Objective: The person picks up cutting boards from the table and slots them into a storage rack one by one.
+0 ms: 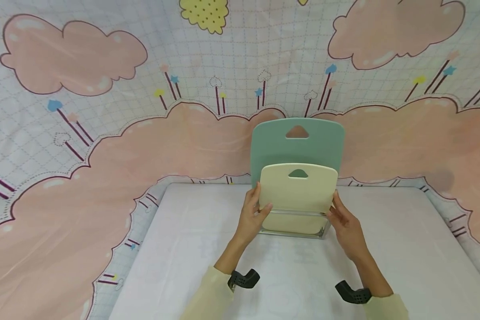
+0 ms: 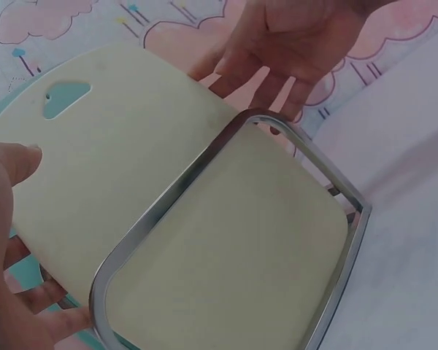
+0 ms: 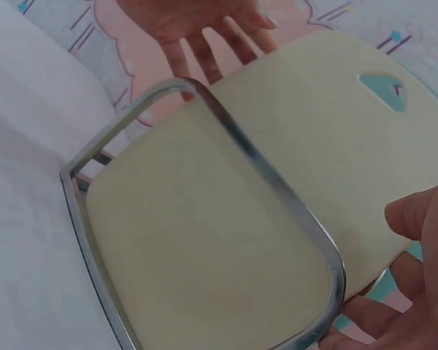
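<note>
A cream cutting board [image 1: 300, 189] stands upright in a silver metal rack [image 1: 292, 236], behind its front bar. Behind it rises a taller green cutting board [image 1: 270, 149]; both boards have a handle cutout near the top. My left hand [image 1: 250, 215] holds the cream board's left edge, thumb across the front and fingers along the side beside the rack. At the opposite edge my right hand [image 1: 347, 229] grips the board, its thumb over the front in the right wrist view and its fingers [image 3: 369, 313] reaching behind the edge near the rack.
A white-covered table [image 1: 192, 249] carries the rack near its back edge. Behind the table hangs a cloth [image 1: 208, 142] printed with pink clouds and stars. Black cameras [image 1: 246, 279] are strapped to both wrists.
</note>
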